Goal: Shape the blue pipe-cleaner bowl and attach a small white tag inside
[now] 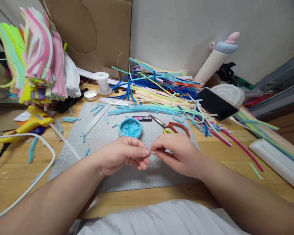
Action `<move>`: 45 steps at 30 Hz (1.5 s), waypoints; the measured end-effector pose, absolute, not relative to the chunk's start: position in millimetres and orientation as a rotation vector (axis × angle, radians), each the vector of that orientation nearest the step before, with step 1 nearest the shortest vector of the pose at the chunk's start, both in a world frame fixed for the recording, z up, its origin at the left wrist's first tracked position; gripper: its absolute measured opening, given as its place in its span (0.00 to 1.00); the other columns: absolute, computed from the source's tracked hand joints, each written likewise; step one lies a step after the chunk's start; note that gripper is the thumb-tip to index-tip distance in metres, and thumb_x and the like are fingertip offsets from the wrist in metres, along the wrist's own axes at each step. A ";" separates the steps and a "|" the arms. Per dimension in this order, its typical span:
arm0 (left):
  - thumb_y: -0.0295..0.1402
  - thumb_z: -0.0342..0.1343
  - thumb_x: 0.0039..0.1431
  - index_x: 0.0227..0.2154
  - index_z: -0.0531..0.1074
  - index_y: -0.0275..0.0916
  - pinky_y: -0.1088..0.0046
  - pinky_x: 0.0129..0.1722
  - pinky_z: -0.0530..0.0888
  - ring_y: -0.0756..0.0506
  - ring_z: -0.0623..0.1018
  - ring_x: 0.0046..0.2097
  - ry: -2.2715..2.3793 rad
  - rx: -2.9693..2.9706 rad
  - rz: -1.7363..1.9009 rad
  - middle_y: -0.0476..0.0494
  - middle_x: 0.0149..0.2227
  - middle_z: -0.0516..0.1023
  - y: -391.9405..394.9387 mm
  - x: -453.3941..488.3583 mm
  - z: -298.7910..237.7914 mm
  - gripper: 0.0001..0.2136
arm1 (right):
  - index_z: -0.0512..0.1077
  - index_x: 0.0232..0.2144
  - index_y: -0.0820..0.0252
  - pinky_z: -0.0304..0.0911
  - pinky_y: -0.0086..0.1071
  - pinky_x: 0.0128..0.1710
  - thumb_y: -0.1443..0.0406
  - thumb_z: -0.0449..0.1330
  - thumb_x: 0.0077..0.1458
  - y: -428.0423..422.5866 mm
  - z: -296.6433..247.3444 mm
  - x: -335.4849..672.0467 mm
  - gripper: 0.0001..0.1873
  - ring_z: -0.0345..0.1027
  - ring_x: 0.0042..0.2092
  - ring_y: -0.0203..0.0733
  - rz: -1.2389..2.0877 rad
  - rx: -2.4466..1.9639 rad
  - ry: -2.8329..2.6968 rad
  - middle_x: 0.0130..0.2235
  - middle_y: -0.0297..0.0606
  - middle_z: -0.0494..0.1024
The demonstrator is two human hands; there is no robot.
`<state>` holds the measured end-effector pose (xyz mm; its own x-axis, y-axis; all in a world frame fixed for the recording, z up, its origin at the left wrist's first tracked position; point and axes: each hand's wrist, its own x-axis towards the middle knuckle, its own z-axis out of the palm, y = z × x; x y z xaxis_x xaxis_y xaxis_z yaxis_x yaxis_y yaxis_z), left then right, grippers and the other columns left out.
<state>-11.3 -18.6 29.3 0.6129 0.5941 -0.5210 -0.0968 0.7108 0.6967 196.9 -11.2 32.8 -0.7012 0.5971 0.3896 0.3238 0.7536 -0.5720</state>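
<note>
My left hand point(127, 153) and my right hand point(177, 153) meet over the grey cutting mat point(127, 179). Thumb and fingertips of both pinch at one tiny, shiny object point(149, 152), too small to name. Just beyond my left hand lies a small round blue bowl shape point(130, 128) made of fuzzy pipe cleaner. Behind my right hand rest pliers point(170, 126) with red and yellow handles, partly hidden by the hand. A small black and pink box point(142, 118) lies beside the bowl shape.
A yellow glue gun point(30, 124) lies at the left, its white cable point(52, 156) looping near my left forearm. Light blue pipe cleaners point(144, 109) and a mixed heap point(161, 81) fill the back. A phone point(218, 103) and white bar point(276, 163) sit at the right.
</note>
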 end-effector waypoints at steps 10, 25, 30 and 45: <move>0.33 0.67 0.44 0.23 0.76 0.34 0.81 0.26 0.72 0.52 0.76 0.23 0.798 0.681 0.424 0.47 0.23 0.79 -18.6 -11.8 29.8 0.08 | 0.71 0.35 0.60 0.62 0.29 0.34 0.71 0.56 0.58 -11.3 33.6 196.9 0.04 0.68 0.32 0.35 0.691 -0.704 -2.376 0.31 0.36 0.77; 0.31 0.64 0.50 0.25 0.76 0.34 0.80 0.31 0.71 0.52 0.77 0.27 0.772 0.885 0.613 0.47 0.25 0.80 -22.0 -5.5 22.0 0.06 | 0.70 0.25 0.60 0.56 0.25 0.23 0.70 0.57 0.54 -32.3 29.9 182.3 0.06 0.63 0.23 0.30 0.607 -1.030 -2.165 0.22 0.31 0.73; 0.33 0.64 0.50 0.25 0.74 0.34 0.80 0.28 0.69 0.53 0.76 0.26 0.857 0.872 0.758 0.48 0.25 0.80 -20.9 -2.8 22.4 0.07 | 0.69 0.30 0.58 0.59 0.26 0.24 0.69 0.58 0.55 -25.1 31.6 182.0 0.02 0.65 0.27 0.33 0.795 -1.107 -1.988 0.27 0.31 0.72; 0.33 0.63 0.51 0.26 0.76 0.37 0.77 0.30 0.68 0.52 0.74 0.28 0.929 0.845 0.902 0.48 0.26 0.80 -27.9 5.1 21.4 0.05 | 0.74 0.30 0.59 0.67 0.32 0.32 0.72 0.59 0.54 -28.9 27.7 175.8 0.05 0.71 0.32 0.37 0.801 -0.958 -1.778 0.29 0.36 0.76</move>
